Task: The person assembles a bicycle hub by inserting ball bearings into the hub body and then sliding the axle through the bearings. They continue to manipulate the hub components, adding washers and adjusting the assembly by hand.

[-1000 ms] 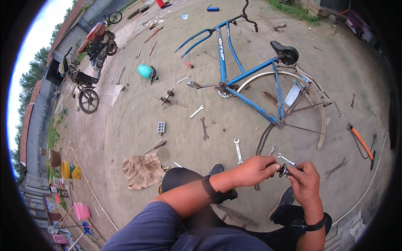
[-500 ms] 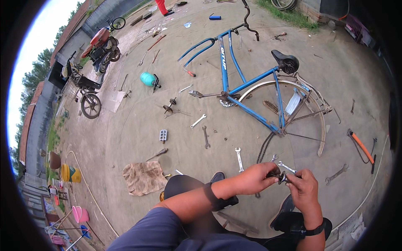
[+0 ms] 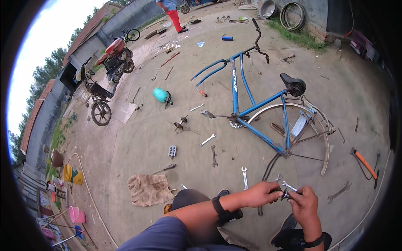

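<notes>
My left hand (image 3: 263, 194) and my right hand (image 3: 303, 203) come together above the ground at the lower right. Between their fingertips is a small round metal part (image 3: 285, 195), shiny and dark, its exact kind too small to tell. Both hands pinch it from opposite sides. Just beyond my right hand, a combination wrench (image 3: 289, 185) lies on the ground, partly covered by the fingers. Another wrench end (image 3: 278, 178) and a dark bicycle chain (image 3: 271, 166) lie close by. Farther off rests a blue bicycle frame (image 3: 235, 90) on its side, with saddle, handlebar and rear mudguard.
Around me lie a silver wrench (image 3: 245, 178), a pedal (image 3: 172, 151), a brown cloth (image 3: 147, 190), an axle (image 3: 181, 123) and an orange-handled hacksaw (image 3: 365, 164). A teal canister (image 3: 160, 95) stands farther left. Parked two-wheelers (image 3: 100, 109) and a person in red trousers (image 3: 175, 20) are beyond.
The view has tilted up, so the ground and its things sit lower and more of the standing person shows. Both hands still hold the small part, with slightly shifted fingers.
</notes>
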The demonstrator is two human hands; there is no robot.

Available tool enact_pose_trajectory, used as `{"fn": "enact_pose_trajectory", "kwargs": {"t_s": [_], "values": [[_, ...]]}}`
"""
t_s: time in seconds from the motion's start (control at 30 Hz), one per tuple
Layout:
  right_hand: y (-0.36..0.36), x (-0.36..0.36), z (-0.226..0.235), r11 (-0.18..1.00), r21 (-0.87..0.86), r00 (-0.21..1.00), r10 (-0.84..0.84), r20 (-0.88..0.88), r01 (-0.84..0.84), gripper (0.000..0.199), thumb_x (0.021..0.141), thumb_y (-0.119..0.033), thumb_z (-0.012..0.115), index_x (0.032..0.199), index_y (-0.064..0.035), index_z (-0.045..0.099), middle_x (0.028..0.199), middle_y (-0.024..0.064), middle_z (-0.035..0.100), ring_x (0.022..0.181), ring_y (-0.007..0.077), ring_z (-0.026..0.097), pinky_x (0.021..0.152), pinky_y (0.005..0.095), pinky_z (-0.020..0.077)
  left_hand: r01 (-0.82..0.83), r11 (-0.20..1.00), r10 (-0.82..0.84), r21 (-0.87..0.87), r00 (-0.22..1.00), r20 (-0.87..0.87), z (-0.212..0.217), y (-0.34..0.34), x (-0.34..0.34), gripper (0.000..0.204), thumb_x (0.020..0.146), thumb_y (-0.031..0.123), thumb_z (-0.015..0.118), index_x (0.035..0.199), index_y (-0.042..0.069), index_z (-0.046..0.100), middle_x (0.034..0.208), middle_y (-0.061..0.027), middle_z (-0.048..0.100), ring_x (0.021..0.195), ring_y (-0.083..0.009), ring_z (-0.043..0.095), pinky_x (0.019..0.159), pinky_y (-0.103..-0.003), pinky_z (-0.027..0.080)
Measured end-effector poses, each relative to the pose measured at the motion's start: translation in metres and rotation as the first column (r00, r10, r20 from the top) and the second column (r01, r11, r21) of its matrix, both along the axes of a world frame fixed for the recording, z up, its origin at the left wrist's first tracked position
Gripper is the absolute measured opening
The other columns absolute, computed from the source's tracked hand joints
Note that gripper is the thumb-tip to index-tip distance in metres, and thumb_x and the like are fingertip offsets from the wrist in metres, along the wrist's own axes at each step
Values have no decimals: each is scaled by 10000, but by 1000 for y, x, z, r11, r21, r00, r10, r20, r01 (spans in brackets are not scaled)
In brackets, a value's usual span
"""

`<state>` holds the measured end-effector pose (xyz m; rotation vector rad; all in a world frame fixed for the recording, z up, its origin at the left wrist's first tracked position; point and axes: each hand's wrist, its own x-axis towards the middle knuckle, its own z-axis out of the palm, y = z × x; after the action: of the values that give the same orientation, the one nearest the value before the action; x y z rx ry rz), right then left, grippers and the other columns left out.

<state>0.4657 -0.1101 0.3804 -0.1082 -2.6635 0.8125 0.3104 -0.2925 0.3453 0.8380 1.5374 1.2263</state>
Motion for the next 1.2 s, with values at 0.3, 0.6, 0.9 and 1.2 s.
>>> {"fn": "enact_pose_trajectory", "kwargs": {"t_s": [0.3,0.6,0.9,1.2], "values": [[4,2,-5,999,-36,1000,13,-13,-14,354,680,-41,819,1015,-134,754,863,112,611,793,341,619,664,441,506,-17,977,52,212,986,-158,3,-1,1,296,995,210,701,1181,-2,613,1015,-135,718,966,-219,693,871,-349,549],[3,1,-1,999,-41,999,25,-38,-27,387,677,15,799,1041,-106,753,844,133,613,772,331,618,664,428,499,66,995,-70,-70,996,-49,0,3,-5,299,1018,245,685,1166,-4,609,983,-122,704,868,-190,662,817,-338,542],[2,0,-2,999,-47,999,23,-30,-25,399,671,15,799,1050,-106,761,848,132,616,777,332,619,669,425,500,-51,975,81,215,988,-133,4,0,3,289,1027,274,663,1115,1,633,945,-131,696,866,-201,656,798,-350,539],[1,-1,-2,999,-42,999,25,-25,-26,390,670,12,804,1040,-103,767,847,133,614,768,328,616,662,416,497,-52,974,103,220,969,-224,-6,0,4,298,1007,287,685,1075,3,627,923,-151,711,839,-246,678,765,-387,538]]}}
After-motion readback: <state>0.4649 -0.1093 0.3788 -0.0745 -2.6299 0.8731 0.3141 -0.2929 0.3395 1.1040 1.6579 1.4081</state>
